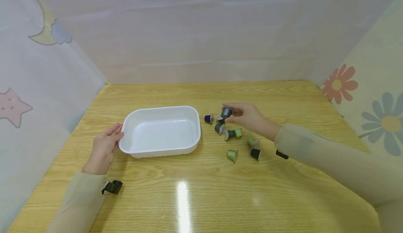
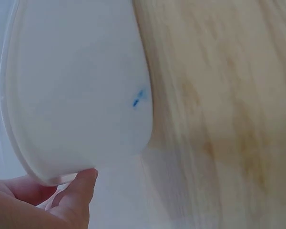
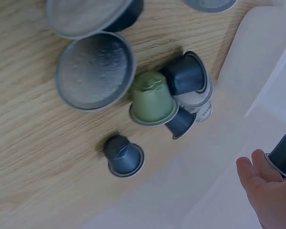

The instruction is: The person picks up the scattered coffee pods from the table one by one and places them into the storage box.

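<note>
Currently | left hand (image 1: 104,146): grip pinches white tub (image 1: 163,135) | right hand (image 1: 249,117): grip pinches grey capsule (image 1: 226,113), partly hidden

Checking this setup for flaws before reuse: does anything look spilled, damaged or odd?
Yes: a small blue mark on the outside of the white tub, near its base in the left wrist view. It looks odd against the plain white. I see no spill from the capsules on the table.
</note>
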`<state>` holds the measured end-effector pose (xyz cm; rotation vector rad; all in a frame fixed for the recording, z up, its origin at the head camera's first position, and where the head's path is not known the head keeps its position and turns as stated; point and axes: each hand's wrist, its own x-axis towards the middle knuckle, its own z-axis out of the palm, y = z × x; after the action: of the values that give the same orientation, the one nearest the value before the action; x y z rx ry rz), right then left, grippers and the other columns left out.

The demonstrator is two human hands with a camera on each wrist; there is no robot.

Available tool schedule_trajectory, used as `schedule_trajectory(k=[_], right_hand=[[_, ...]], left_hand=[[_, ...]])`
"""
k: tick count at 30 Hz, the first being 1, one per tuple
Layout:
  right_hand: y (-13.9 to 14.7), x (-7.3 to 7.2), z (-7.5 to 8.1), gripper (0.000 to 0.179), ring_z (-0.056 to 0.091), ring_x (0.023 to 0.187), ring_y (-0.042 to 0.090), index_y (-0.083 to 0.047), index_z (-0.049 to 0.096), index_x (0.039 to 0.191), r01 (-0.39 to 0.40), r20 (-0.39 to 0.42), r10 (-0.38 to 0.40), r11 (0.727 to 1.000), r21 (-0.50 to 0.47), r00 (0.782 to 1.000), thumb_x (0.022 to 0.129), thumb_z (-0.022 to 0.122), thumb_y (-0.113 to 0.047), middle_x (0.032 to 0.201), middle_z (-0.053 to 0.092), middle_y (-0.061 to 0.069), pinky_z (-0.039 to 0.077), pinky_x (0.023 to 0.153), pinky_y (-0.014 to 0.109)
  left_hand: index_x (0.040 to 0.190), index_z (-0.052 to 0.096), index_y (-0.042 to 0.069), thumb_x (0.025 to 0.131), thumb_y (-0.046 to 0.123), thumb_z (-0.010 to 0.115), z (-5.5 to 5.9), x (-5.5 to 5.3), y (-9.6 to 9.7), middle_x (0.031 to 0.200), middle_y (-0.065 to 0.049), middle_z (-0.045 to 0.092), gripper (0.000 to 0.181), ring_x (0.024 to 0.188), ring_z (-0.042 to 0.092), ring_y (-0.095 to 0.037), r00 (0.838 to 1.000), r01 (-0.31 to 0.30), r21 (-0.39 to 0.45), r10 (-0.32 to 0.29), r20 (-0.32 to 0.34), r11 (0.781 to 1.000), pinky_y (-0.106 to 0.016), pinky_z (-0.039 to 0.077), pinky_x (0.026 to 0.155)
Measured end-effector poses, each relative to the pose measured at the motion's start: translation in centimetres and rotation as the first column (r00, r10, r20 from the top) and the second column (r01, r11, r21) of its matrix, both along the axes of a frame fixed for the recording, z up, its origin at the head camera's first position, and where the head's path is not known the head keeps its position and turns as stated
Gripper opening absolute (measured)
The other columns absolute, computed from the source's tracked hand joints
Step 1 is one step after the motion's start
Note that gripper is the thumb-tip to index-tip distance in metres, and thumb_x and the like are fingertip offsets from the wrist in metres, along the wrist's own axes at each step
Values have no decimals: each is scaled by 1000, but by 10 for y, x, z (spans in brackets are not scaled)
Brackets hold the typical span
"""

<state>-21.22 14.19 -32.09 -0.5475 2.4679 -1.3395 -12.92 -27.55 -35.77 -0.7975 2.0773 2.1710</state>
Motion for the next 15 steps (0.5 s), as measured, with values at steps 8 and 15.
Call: schedule_trajectory(k=[8,15], right_hand=[[-20,-1,-4,58,55,119,33,0,46,143,-43,14,44,996,-83,999,89,69,-1,143,47,20,52,88,30],[-38,-3,-4,59,58,116,31,-2,47,143,-42,59,48,993,-108,997,89,70,-1,137,53,20,52,86,29]], left_hand=[[153,25,6,102,5,46,-2,0,4,156,-10,28,55,139,32,-18,1000,-18,-55,18,-12,998,-10,45,82],[153,26,6,102,4,46,-2,0,3,156,-9,28,54,139,33,-17,999,-35,-39,35,-11,999,-13,43,90]])
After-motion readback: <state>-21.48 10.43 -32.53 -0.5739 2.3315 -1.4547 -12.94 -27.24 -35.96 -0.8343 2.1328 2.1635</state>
